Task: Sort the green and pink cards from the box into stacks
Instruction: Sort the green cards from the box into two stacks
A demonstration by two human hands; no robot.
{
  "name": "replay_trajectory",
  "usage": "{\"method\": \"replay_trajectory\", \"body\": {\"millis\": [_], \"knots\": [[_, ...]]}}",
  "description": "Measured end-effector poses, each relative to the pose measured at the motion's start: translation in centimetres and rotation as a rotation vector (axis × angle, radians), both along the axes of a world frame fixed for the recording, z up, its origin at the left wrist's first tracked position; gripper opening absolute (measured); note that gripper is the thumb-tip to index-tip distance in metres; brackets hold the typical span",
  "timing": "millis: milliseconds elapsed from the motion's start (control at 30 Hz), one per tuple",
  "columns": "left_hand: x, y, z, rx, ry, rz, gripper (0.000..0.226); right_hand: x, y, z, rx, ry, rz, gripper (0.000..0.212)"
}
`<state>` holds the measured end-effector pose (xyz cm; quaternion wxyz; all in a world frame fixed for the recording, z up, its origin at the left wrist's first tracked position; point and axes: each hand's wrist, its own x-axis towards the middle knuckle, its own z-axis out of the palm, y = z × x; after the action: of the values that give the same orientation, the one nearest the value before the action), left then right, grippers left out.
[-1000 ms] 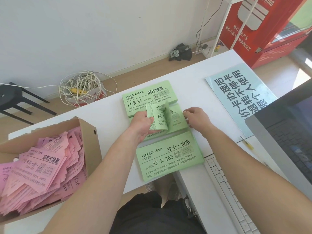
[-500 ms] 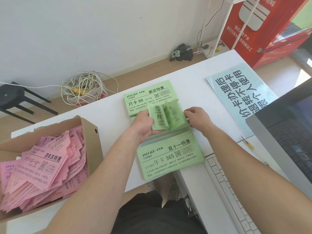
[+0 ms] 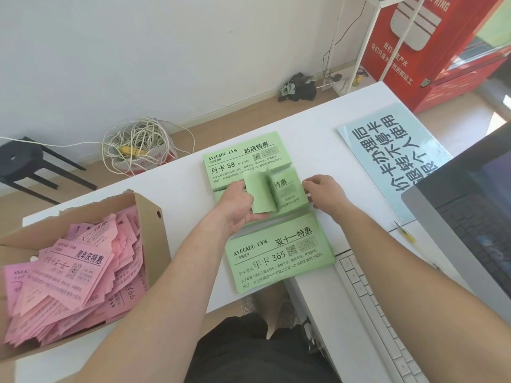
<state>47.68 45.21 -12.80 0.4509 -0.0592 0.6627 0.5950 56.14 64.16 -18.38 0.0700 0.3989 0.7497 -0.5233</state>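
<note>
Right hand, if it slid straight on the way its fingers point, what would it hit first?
The middle green stack; the right hand seems to touch its edge. Beyond lie the curled green cards in the left hand.

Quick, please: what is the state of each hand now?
Left hand: grips a bent bundle of green cards.
Right hand: fingers touch the middle green stack at its right edge; a grip cannot be told.

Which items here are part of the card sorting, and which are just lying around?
In the job: left hand gripping curled green cards; right hand at their edge; far green stack; near green stack; pink cards in the cardboard box.
Lying about: keyboard, monitor, blue sign, cable coil, stool.
</note>
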Motion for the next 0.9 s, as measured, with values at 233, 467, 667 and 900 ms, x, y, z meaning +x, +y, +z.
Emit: {"method": "replay_trajectory", "body": {"millis": [233, 467, 667, 900], "knots": [[-0.1, 0.0, 0.3, -0.003, 0.008, 0.001, 0.053, -0.1, -0.2, 1.3, 0.027, -0.003, 0.022, 0.017], [0.1, 0.4, 0.5, -0.018, 0.038, -0.032, 0.053, -0.4, -0.3, 1.9, 0.078, -0.012, 0.056, 0.027], [0.2, 0.2, -0.2, -0.036, 0.054, -0.024, 0.064, -0.2, -0.1, 1.6, 0.072, -0.001, 0.034, 0.03], [0.4, 0.0, -0.6, 0.0, 0.037, -0.044, 0.071, -0.1, 0.0, 1.8, 0.079, 0.002, 0.02, 0.034]]}}
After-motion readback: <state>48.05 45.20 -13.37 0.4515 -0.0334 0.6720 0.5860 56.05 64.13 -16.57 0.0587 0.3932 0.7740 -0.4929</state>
